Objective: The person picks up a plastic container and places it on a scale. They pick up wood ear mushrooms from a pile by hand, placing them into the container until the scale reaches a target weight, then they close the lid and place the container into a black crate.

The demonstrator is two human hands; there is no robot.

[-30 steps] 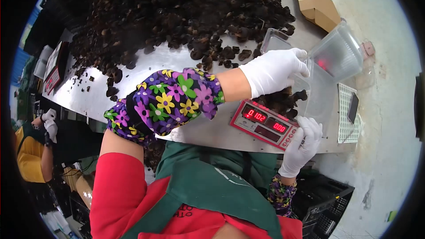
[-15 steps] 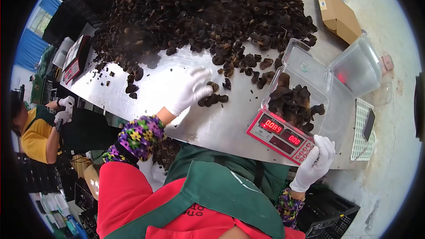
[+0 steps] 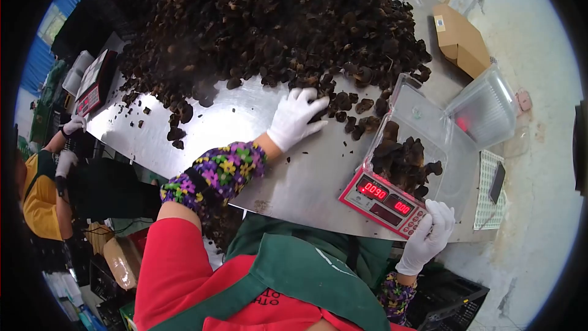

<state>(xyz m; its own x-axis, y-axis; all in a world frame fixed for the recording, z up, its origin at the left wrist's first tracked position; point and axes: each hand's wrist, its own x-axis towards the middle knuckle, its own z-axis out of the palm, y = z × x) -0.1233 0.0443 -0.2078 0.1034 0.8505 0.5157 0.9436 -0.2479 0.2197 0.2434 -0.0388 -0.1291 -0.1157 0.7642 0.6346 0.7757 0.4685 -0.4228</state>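
Observation:
Dark wood ear mushrooms (image 3: pixel 275 24) lie in a big heap across the metal table. My left hand (image 3: pixel 297 119), in a white glove, reaches to the heap's near edge. Its fingers are spread over a few loose pieces, partly hiding them. A red digital scale (image 3: pixel 383 205) shows 0.090 and 0.00. On it stands an open clear plastic clamshell box (image 3: pixel 422 110) with wood ears (image 3: pixel 404 162) inside. My right hand (image 3: pixel 429 239), also gloved, rests at the scale's right end beside the keypad, fingers loosely bent and apart.
Nested clear plastic boxes (image 3: pixel 484 107) stand at the right, near a cardboard box (image 3: pixel 459 40) and a dark phone-like slab (image 3: pixel 497 182) on a pale green sheet. Another scale (image 3: pixel 95 86) is at the far left. A co-worker in a yellow shirt (image 3: pixel 41 202) is at the left.
My left hand has moved forward and right, onto the loose pieces by the heap. The scale reading went from 0.089 to 0.090. My right hand stays by the scale.

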